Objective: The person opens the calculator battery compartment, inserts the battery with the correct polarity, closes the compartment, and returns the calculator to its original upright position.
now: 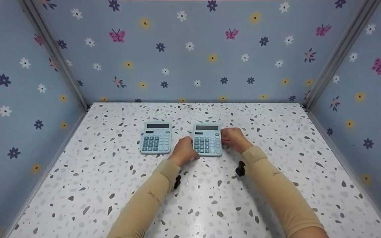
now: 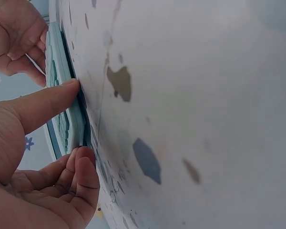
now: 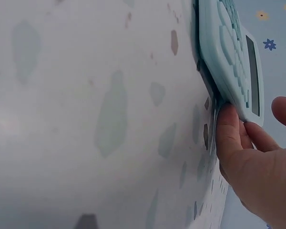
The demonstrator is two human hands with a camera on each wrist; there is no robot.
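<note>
Two light blue calculators lie face up on the table in the head view. My left hand (image 1: 182,151) is at the near left corner of the right-hand calculator (image 1: 207,140). In the left wrist view its thumb (image 2: 50,102) presses the near edge while the fingertips (image 2: 86,160) lie against the left side, pinching that corner. At the calculator's right side is my right hand (image 1: 234,138). In the right wrist view its fingertips (image 3: 228,119) touch the lower side edge, and the thumb (image 3: 285,112) stands apart from it. The left-hand calculator (image 1: 155,138) lies untouched beside my left hand.
The white speckled table (image 1: 190,211) is bounded by a blue flowered back panel (image 1: 190,62) and side panels, with grey metal posts (image 1: 58,59) at the corners. Black wrist-worn pieces (image 1: 240,168) show under both sleeves.
</note>
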